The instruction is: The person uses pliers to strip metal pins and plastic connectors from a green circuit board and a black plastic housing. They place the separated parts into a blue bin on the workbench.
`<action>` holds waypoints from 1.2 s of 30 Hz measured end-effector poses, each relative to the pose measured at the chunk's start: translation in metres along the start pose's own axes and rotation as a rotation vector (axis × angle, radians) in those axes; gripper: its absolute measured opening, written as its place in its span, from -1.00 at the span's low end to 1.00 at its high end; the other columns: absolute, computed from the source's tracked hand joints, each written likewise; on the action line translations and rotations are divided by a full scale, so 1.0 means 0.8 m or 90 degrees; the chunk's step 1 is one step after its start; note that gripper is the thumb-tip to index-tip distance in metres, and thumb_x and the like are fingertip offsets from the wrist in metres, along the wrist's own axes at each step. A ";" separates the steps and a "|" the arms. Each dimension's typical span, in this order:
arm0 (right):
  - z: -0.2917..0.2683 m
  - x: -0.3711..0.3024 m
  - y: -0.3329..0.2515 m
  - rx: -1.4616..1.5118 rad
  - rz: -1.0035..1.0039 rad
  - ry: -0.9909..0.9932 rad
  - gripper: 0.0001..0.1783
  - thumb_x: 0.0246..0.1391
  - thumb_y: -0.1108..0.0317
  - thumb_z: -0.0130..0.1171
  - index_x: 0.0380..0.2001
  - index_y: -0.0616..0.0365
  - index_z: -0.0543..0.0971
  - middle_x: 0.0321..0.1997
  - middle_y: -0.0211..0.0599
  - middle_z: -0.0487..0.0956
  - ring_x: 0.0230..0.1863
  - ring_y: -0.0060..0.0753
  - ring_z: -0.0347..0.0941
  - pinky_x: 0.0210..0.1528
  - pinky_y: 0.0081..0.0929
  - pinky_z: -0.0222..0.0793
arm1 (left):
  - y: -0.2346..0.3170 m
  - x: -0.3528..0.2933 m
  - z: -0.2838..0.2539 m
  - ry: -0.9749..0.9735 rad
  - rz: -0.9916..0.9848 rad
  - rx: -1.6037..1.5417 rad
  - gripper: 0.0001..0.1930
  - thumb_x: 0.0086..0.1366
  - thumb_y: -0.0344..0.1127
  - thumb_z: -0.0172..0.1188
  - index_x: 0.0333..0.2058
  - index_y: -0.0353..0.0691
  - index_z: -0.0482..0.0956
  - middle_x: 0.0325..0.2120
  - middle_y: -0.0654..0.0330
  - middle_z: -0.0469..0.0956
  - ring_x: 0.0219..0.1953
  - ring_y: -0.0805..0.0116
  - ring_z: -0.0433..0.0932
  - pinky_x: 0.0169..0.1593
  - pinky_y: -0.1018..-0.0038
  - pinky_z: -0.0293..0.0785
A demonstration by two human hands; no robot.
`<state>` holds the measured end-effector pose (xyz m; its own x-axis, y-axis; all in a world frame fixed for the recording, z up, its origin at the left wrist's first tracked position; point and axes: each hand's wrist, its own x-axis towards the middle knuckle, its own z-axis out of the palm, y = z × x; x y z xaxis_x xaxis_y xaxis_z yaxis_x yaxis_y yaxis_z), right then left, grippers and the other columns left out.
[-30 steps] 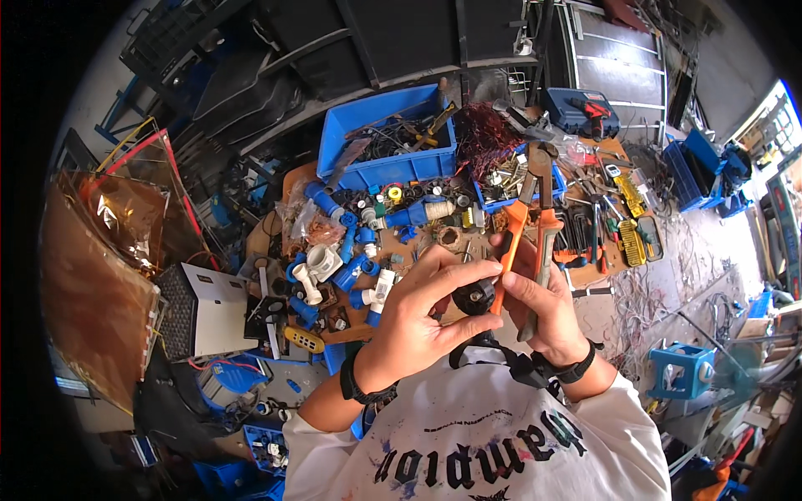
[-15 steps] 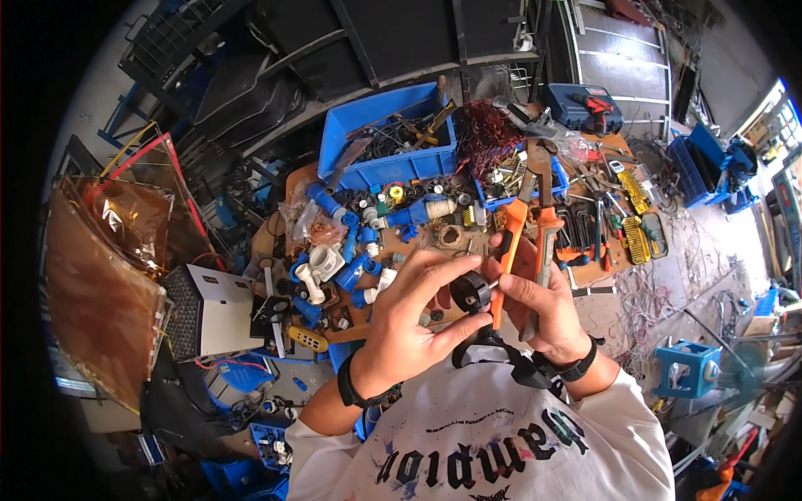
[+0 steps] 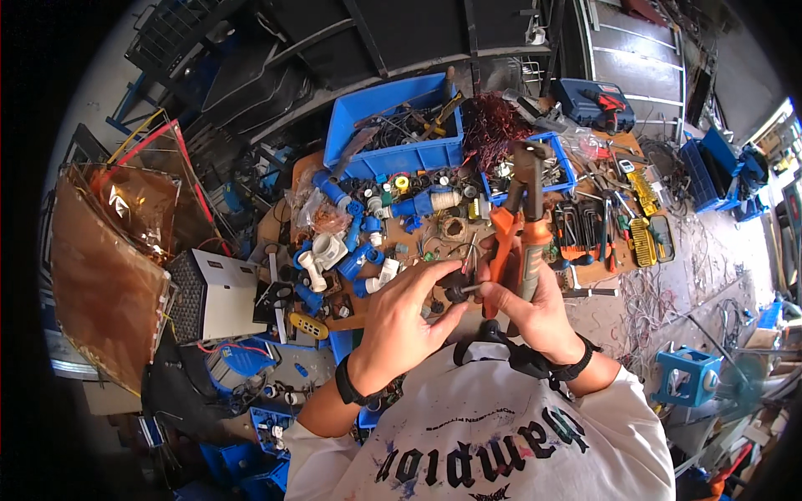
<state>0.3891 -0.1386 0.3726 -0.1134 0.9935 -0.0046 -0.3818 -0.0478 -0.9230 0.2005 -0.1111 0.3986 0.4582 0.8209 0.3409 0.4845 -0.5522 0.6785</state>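
Note:
My right hand (image 3: 539, 313) is wrapped round a pair of large pliers (image 3: 528, 179) with orange handles, dark jaws pointing away from me. Its thumb also pinches a thin metal shaft that sticks out of a small black round part (image 3: 457, 294). My left hand (image 3: 405, 313) is curled round that black part from the left, index finger above and thumb below. Part of it is shaded, so its exact kind is unclear. Both hands are held over the near edge of the cluttered workbench (image 3: 422, 242).
Across the bench lie white and blue pipe fittings (image 3: 330, 250). Behind them stands a blue crate (image 3: 397, 159) of tools and wires, beside a reddish wire tangle (image 3: 493, 129). A smaller blue tray (image 3: 572, 175), hex keys (image 3: 585, 221) and a yellow bit case (image 3: 642, 242) are at right.
The pliers' handles and jaws have come closer together. The black part has turned between my hands, so its round face no longer shows as broadly. The view has shifted slightly.

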 end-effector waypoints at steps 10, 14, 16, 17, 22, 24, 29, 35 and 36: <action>-0.063 0.004 0.071 -0.157 0.261 0.041 -0.72 0.08 0.42 0.22 -0.15 0.18 0.43 -0.46 -0.50 0.44 -0.51 -0.68 0.30 -0.45 -0.61 0.28 | -0.143 -0.063 0.075 -0.060 -0.434 -0.499 -0.56 0.19 -0.48 0.33 0.04 -0.28 0.44 -0.07 0.27 0.50 -0.03 0.49 0.51 -0.03 0.48 0.51; -0.111 -0.010 0.148 -0.315 0.330 0.018 -0.33 -0.03 0.30 0.26 0.15 0.30 0.34 -0.36 -0.30 0.50 -0.29 -0.39 0.45 -0.18 -0.42 0.38 | -0.206 -0.090 0.112 -0.039 -0.485 -0.518 -0.59 0.21 -0.50 0.30 0.03 -0.35 0.43 -0.10 0.21 0.55 -0.06 0.50 0.54 -0.03 0.56 0.53; -0.123 -0.023 0.184 -0.313 0.360 0.018 -0.23 -0.11 0.25 0.25 0.19 0.36 0.31 -0.19 -0.08 0.54 -0.10 -0.24 0.46 0.02 -0.37 0.35 | -0.247 -0.116 0.134 -0.053 -0.479 -0.409 -0.62 0.20 -0.44 0.33 -0.01 -0.33 0.47 -0.17 0.22 0.58 -0.12 0.51 0.56 -0.12 0.55 0.56; -0.124 -0.027 0.196 -0.296 0.388 0.016 -0.22 -0.12 0.26 0.24 0.19 0.37 0.31 -0.15 -0.05 0.54 -0.07 -0.23 0.46 0.04 -0.37 0.34 | -0.265 -0.131 0.143 -0.063 -0.499 -0.358 -0.62 0.19 -0.42 0.34 -0.03 -0.33 0.49 -0.18 0.22 0.59 -0.15 0.51 0.57 -0.15 0.54 0.57; -0.128 -0.039 0.266 -0.243 0.512 0.022 -0.21 -0.18 0.30 0.19 0.21 0.36 0.32 -0.11 -0.06 0.52 -0.03 -0.30 0.44 0.08 -0.44 0.31 | -0.329 -0.162 0.171 -0.126 -0.513 -0.076 -0.58 0.12 -0.27 0.42 -0.06 -0.21 0.53 -0.30 0.14 0.61 -0.41 0.43 0.59 -0.36 0.49 0.53; -0.123 -0.041 0.295 -0.198 0.550 0.041 -0.19 -0.17 0.32 0.19 0.24 0.33 0.30 -0.12 -0.14 0.51 -0.06 -0.37 0.42 0.05 -0.48 0.31 | -0.357 -0.168 0.181 -0.167 -0.484 0.002 -0.55 0.07 -0.25 0.43 -0.06 -0.19 0.53 -0.27 0.06 0.59 -0.33 0.14 0.58 -0.23 0.33 0.51; -0.104 -0.043 0.372 -0.042 0.630 0.117 -0.14 -0.12 0.36 0.20 0.31 0.29 0.21 -0.07 -0.25 0.46 -0.06 -0.45 0.37 0.04 -0.55 0.28 | -0.417 -0.150 0.225 -0.241 -0.372 0.100 -0.54 0.05 -0.28 0.41 -0.04 -0.18 0.54 -0.20 0.00 0.60 -0.15 -0.04 0.56 -0.04 0.23 0.47; -0.079 -0.036 0.463 0.007 0.568 0.229 -0.12 -0.04 0.41 0.18 0.37 0.25 0.10 0.11 -0.18 0.44 0.08 -0.42 0.35 0.14 -0.52 0.24 | -0.462 -0.156 0.269 -0.330 -0.368 0.119 -0.58 0.05 -0.30 0.40 -0.08 -0.24 0.58 -0.20 -0.02 0.60 -0.12 -0.04 0.56 -0.02 0.24 0.45; -0.074 -0.027 0.466 0.031 0.566 0.250 -0.11 -0.03 0.43 0.17 0.39 0.25 0.08 0.11 -0.18 0.43 0.07 -0.43 0.35 0.12 -0.54 0.24 | -0.465 -0.153 0.273 -0.342 -0.365 0.108 -0.57 0.05 -0.30 0.40 -0.08 -0.24 0.57 -0.20 -0.02 0.60 -0.12 -0.03 0.56 -0.02 0.24 0.45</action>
<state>0.3036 -0.1720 0.0056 -0.0688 0.5562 -0.8282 -0.3435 -0.7926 -0.5037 0.1272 -0.0377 -0.0378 0.3792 0.8246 -0.4198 0.8397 -0.1161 0.5305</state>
